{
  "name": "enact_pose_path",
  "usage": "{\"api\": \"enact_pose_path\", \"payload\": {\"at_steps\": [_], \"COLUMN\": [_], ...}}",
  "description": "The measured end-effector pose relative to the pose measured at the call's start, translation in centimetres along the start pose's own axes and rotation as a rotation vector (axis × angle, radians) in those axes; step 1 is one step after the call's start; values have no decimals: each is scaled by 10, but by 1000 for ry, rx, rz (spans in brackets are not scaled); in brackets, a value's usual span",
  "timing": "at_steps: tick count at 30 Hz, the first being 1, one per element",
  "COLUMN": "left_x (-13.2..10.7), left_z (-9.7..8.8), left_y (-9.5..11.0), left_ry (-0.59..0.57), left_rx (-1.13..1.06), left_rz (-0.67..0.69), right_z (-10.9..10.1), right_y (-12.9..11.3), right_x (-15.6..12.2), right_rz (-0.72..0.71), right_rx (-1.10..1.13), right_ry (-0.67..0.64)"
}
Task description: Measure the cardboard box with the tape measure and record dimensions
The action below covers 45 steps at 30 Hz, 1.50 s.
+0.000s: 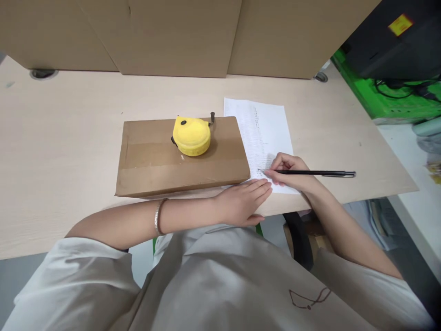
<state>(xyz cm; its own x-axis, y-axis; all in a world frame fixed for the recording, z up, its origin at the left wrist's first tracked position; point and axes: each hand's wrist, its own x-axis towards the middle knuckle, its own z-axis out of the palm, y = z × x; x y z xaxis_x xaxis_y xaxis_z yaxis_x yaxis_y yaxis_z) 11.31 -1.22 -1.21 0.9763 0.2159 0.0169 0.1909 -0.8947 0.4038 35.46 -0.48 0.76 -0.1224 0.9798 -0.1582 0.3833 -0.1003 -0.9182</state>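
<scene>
Head view, one bench, contents as follows.

Containers: one brown cardboard box [148, 161], closed, lying flat at centre, its contents hidden. One green crate [396, 103], upper right of the frame, with dark cables [406, 89] and a large black object [396, 50] bearing a yellow label [400, 25]; its far side is cut off by the frame.

On the box: one yellow tape measure [192, 135], toward the upper right of its top face, black hook end pointing right.

Beside the box: one white sheet of paper [274, 122], right of centre on the pale wooden table [62, 138], bearing rows of small marks too fine to read. The box covers part of its left edge.

Right hand [291, 171]: thumb and fingers closed around one black pen [320, 173], over the lower part of the sheet. The barrel runs rightward past the hand; the writing end lies at the fingertips, apparently against the paper, though contact is hard to confirm.

Left hand [243, 202]: palm down, fingers extended, thumb apart; fingertips on the sheet's lower left, just beside the box's near right corner and near the right hand. One pale bracelet [157, 217] on that forearm.

Background: brown cardboard panels [179, 37] along the top, cut off by the frame.
</scene>
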Motion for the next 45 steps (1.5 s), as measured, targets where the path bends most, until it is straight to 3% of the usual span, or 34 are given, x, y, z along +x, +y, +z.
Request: {"api": "enact_pose_path", "payload": {"at_steps": [7, 15, 22, 27, 45], "left_x": [0, -1, -1, 2, 2], "left_z": [-5, -5, -11, -2, 13], "left_y": [0, 2, 2, -3, -12], "left_ry": [-62, 59, 8, 73, 70], "left_rx": [13, 6, 67, 62, 92], "left_rz": [28, 40, 45, 40, 80], "right_z": [-2, -3, -4, -5, -6], "right_y": [-5, -6, -7, -10, 0], "right_x": [0, -1, -2, -1, -4], "right_rz": [32, 58, 72, 83, 59], "right_rx": [-13, -49, -55, -72, -41], "right_ry": [-47, -67, -65, -67, -70]}}
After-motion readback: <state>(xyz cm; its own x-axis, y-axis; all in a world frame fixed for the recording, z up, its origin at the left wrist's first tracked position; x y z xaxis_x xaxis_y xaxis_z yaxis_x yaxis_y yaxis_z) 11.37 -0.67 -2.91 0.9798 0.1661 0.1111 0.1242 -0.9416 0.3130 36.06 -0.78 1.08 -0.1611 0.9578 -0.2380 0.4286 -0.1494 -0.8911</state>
